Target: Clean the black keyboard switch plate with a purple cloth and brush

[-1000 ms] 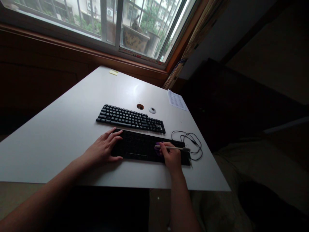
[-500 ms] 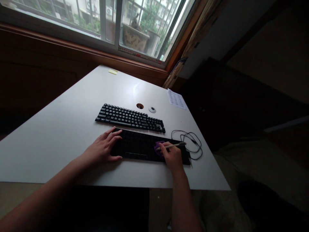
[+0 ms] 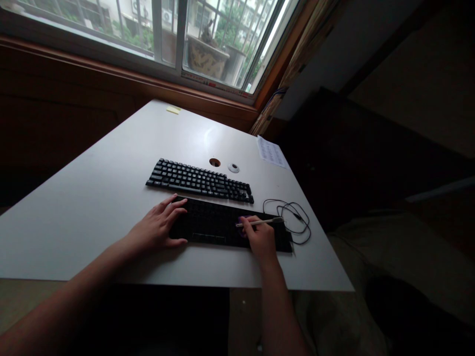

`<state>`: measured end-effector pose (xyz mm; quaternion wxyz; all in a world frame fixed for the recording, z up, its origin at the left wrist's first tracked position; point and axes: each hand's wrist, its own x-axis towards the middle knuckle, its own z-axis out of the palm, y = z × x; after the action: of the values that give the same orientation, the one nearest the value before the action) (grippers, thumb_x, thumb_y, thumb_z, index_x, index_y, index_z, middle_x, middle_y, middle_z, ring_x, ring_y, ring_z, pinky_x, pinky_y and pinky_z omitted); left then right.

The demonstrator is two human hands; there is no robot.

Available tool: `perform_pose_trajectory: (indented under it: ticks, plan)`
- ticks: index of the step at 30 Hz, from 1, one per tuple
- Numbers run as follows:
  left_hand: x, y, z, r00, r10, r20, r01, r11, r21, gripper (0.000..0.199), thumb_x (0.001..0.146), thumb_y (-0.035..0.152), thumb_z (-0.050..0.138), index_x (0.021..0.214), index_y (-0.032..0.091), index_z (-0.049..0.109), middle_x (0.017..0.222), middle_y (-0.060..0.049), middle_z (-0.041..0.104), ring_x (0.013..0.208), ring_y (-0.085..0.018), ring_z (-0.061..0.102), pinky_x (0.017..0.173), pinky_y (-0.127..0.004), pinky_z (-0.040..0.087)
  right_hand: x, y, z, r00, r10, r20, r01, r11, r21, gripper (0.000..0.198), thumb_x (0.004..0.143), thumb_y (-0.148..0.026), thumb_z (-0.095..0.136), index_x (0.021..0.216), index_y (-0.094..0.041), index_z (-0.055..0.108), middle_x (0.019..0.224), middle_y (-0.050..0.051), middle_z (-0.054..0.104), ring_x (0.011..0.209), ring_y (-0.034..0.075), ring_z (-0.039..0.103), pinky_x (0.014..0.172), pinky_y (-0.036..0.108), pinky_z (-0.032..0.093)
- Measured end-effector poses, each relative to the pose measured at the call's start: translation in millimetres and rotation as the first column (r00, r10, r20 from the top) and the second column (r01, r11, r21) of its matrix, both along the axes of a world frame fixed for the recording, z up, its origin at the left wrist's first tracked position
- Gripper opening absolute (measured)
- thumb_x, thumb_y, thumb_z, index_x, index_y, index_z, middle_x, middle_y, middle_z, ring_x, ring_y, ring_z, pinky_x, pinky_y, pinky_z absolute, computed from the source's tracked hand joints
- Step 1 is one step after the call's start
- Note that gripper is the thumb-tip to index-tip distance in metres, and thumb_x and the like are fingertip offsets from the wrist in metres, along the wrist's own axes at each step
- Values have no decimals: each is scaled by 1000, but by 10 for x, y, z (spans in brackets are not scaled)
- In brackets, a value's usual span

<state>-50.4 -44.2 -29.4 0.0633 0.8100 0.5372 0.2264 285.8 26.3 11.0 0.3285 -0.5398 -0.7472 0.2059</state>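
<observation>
A dark keyboard base (image 3: 211,220) lies flat near the front of the desk, its surface too dark to make out details. My left hand (image 3: 159,225) rests open on its left end, with the fingers spread over the edge and the thumb at the front. My right hand (image 3: 261,240) is closed on a pale-handled toothbrush (image 3: 256,223), whose head points right. Under the same fingers a soft purple wad (image 3: 243,231), partly hidden, presses against the base. Just behind it lie black keycaps (image 3: 196,179), set out in keyboard order.
A black cable (image 3: 306,220) lies coiled at the base's right end. Behind the keycaps are a round hole (image 3: 214,162) in the white desk (image 3: 92,198) and a grey ring cover (image 3: 233,168). A printed sheet (image 3: 271,151) and yellow sticky notes (image 3: 173,110) lie farther back.
My right hand has shifted slightly left with the toothbrush and the purple wad, now covering more of the wad. My left hand stays where it was.
</observation>
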Motion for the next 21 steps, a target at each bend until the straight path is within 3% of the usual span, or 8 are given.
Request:
perform_pose_trajectory:
  ticks: [4, 9, 12, 21]
  plan:
    - [11, 0, 23, 1000, 6, 3, -6, 1000, -15, 72, 80, 61, 73, 136, 22, 50, 163, -10, 39, 156, -37, 19, 122, -56, 32, -60, 1, -10, 994, 12, 109, -23, 995, 98, 41, 100, -53, 52, 80, -22, 69, 74, 4, 75, 65, 19, 70, 64, 28, 49]
    - [16, 1, 30, 1000, 7, -3, -7, 1000, -18, 71, 80, 61, 73, 135, 22, 51, 163, -10, 39, 156, -37, 18, 123, -55, 31, -185, -50, -85, 983, -159, 90, 141, 973, 184, 47, 103, -57, 46, 81, -21, 67, 72, 5, 74, 61, 19, 69, 65, 28, 48]
    - [7, 6, 11, 1000, -4, -8, 4, 1000, -7, 72, 81, 62, 72, 136, 21, 50, 163, -10, 38, 156, -37, 17, 123, -55, 30, -252, -78, -108, 971, -227, 81, 207, 958, 198, 51, 103, -59, 42, 80, -21, 65, 68, 5, 72, 58, 18, 68, 64, 28, 48]
    - [5, 8, 18, 1000, -3, 18, 3, 1000, -13, 72, 79, 61, 75, 135, 22, 51, 162, -10, 40, 155, -38, 19, 123, -55, 31, -318, -64, -106, 963, -263, 54, 251, 954, 163, 51, 103, -59, 41, 80, -21, 65, 67, 4, 73, 57, 17, 68, 62, 27, 47]
